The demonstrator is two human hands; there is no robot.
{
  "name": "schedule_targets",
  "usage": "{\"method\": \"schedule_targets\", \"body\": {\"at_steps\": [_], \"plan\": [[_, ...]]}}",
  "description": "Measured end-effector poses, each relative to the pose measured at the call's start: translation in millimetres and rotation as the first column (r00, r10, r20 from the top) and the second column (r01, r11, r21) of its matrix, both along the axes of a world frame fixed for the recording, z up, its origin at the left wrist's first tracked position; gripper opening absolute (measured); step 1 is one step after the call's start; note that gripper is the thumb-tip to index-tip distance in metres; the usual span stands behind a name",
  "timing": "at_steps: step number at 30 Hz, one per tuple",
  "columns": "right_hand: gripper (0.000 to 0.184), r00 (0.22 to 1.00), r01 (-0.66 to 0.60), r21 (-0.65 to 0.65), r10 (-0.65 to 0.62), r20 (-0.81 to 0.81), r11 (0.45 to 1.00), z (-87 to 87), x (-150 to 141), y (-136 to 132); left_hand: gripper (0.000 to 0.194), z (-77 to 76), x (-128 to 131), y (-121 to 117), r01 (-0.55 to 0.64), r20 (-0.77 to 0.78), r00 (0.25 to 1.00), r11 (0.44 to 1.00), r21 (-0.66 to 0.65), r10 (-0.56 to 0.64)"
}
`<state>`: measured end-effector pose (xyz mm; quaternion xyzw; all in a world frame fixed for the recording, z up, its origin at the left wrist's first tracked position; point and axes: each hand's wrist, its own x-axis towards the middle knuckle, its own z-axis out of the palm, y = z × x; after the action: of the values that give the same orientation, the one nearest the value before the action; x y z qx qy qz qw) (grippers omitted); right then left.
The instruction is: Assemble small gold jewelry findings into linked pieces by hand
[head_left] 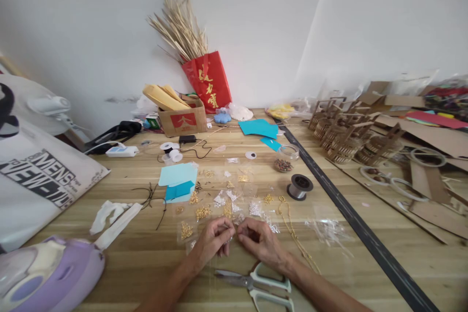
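My left hand (215,240) and my right hand (260,240) face each other low over the table, fingertips pinched together and a small gap apart. Whatever sits between the fingers is too small to make out. Just beyond them lie small piles of gold beads (203,212) and silver-white beads (255,208), some on clear plastic bags. A pair of scissors (252,282) with pale green handles lies beneath my right wrist, blades to the left. A gold chain (290,224) stretches along the right side of my right hand and passes toward my forearm.
A spool of wire (300,187) stands to the right, near a dish of brown beads (283,165). Blue cards (179,189) lie to the left. A purple-and-white appliance (62,273) fills the near left corner. Several small woven baskets (341,146) stand at the right.
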<state>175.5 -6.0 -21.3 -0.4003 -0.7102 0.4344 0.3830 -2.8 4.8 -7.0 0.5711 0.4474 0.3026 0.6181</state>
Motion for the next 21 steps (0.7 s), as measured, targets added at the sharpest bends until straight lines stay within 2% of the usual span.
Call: {"method": "schedule_targets", "body": {"at_steps": [2, 5, 10, 21], "plan": [[0.004, 0.999, 0.001, -0.06, -0.004, -0.043, 0.998, -1.9, -0.5, 0.5, 0.035, -0.8, 0.0, -0.1, 0.006, 0.0, 1.0, 1.0, 0.005, -0.006], [0.016, 0.995, 0.003, -0.095, -0.013, -0.1, 0.995, -3.3, -0.7, 1.7, 0.033, -2.3, 0.4, -0.3, 0.013, -0.008, 1.0, 1.0, 0.017, -0.013], [0.03, 0.996, 0.003, -0.01, -0.004, -0.093, 1.0, -1.4, 0.2, 1.3, 0.03, -4.8, 1.1, -0.5, 0.027, -0.035, 0.999, 0.998, 0.058, -0.025], [0.025, 0.996, 0.092, 0.102, -0.091, -0.012, 0.99, -0.4, 0.2, -1.3, 0.025, -13.6, 0.1, -0.2, 0.024, -0.034, 0.999, 0.996, 0.085, -0.021]]}}
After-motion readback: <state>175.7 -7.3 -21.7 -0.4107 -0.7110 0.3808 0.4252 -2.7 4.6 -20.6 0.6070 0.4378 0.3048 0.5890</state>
